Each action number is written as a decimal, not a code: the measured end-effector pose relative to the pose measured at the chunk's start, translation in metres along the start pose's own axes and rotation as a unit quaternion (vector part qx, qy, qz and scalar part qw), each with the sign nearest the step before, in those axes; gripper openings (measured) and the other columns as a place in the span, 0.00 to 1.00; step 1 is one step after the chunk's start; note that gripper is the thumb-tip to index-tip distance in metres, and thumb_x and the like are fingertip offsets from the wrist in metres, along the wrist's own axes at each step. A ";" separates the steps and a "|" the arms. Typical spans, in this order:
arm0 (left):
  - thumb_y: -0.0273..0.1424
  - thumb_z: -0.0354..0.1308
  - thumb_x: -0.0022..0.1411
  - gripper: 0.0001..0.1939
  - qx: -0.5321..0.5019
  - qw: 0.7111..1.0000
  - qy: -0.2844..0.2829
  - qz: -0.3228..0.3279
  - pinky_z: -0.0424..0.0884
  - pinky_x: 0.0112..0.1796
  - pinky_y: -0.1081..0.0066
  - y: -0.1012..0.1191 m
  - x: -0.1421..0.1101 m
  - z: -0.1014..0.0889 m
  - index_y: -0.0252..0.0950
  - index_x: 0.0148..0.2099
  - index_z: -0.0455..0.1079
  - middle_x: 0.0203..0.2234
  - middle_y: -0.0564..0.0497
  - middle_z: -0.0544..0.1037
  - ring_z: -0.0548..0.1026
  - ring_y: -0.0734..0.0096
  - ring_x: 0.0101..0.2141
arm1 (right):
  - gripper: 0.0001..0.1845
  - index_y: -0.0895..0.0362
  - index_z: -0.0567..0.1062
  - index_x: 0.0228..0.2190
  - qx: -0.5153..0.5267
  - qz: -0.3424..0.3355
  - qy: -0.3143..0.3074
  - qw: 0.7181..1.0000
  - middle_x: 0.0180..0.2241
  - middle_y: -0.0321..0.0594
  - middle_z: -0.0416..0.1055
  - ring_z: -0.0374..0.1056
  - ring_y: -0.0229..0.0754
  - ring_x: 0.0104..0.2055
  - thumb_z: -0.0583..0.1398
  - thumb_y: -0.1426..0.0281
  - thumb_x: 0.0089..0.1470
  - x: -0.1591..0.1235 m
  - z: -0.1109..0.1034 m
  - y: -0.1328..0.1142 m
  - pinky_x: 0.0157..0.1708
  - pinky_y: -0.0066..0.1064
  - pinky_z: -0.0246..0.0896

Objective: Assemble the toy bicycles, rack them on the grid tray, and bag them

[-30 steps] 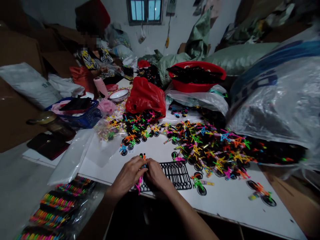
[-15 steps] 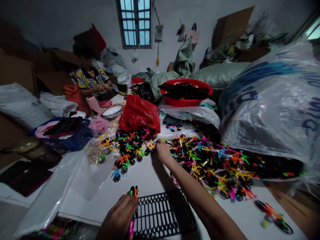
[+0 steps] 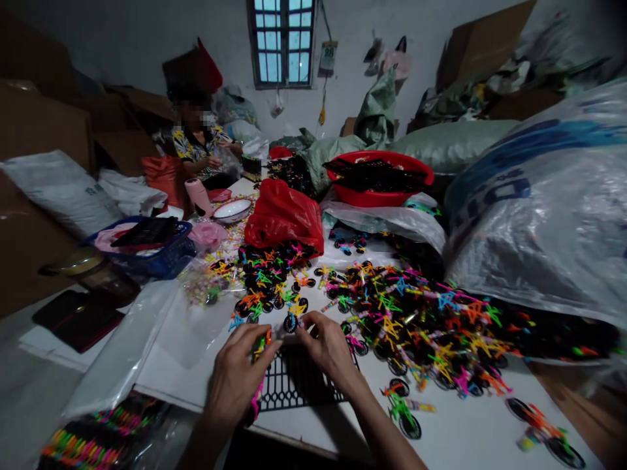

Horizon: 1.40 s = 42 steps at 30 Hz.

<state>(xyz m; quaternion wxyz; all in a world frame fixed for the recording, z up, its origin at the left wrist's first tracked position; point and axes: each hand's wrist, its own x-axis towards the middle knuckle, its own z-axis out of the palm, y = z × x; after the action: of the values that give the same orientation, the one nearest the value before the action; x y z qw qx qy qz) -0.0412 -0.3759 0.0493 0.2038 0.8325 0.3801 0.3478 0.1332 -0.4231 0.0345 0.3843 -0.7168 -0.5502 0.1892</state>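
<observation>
My left hand (image 3: 240,375) is closed around a small bundle of coloured toy bicycles (image 3: 258,346), pink, green and orange, at the near edge of the white table (image 3: 460,424). My right hand (image 3: 327,344) pinches a small toy bicycle (image 3: 292,321) with black wheels right beside it. Both hands rest over a black plastic grid (image 3: 298,378). A big heap of coloured toy bicycles (image 3: 416,313) spreads to the right, and a smaller heap of bicycles (image 3: 269,281) lies just beyond my hands.
A red plastic bag (image 3: 284,212), a red basin (image 3: 379,173) of black parts and large clear sacks (image 3: 543,202) crowd the back and right. A blue basket (image 3: 147,245) and bagged bundles (image 3: 98,437) sit left. Another person (image 3: 200,140) sits at the far end.
My right hand has drawn back from the smaller heap to my left hand, now with a small bicycle in its fingers. The left hand still grips its bundle over the grid.
</observation>
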 end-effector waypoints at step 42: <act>0.27 0.49 0.61 0.15 0.040 0.998 -0.047 0.004 0.76 0.37 0.66 -0.002 -0.101 -0.003 0.34 0.51 0.64 0.40 0.44 0.73 0.74 0.64 0.40 | 0.17 0.60 0.69 0.39 -0.043 -0.032 -0.141 0.989 0.35 0.44 0.66 0.65 0.42 0.34 0.49 0.83 0.49 -0.090 0.078 -0.008 0.34 0.29 0.60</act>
<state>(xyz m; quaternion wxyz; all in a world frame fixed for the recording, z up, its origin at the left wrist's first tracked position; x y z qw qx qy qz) -0.0921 -0.4520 0.0073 0.1872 0.8569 0.3803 0.2933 0.0450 -0.4798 -0.0225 0.2777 -0.6805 -0.6293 0.2527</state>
